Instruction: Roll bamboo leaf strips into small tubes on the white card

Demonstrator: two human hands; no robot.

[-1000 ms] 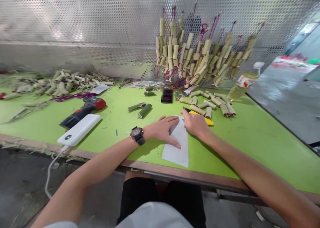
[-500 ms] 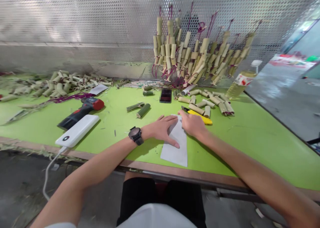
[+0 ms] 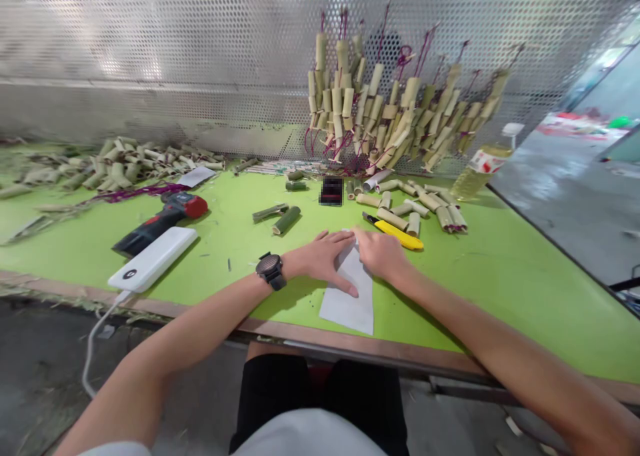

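— Where is the paper (image 3: 349,299)?
— Flat on the green table (image 3: 500,276), near its front edge, right before the person. Both hands are on its far end.
— How do the hands sit?
— The left hand (image 3: 325,259) lies palm down, fingers spread and released, pressing the paper's left side; a black watch (image 3: 271,270) is on that wrist. The right hand (image 3: 383,256) covers the far right corner with its fingers bent at the paper's edge. I cannot tell whether it pinches the sheet or only rests there.
— What is close by?
— A yellow knife (image 3: 400,235) just beyond the right hand, then loose bamboo tubes (image 3: 425,206). 2 green bamboo pieces (image 3: 280,217) lie beyond the left hand.
— Any containers?
— 1 bottle (image 3: 475,173) at the table's far right, by the mesh wall (image 3: 200,56): white cap on, yellowish liquid inside.
— And to the left?
— A white power bank (image 3: 153,259) with its cable hanging off the edge, a drill (image 3: 155,223) beside it, and a bamboo heap (image 3: 125,166) behind. Strung bamboo bunches (image 3: 390,116) hang on the wall.
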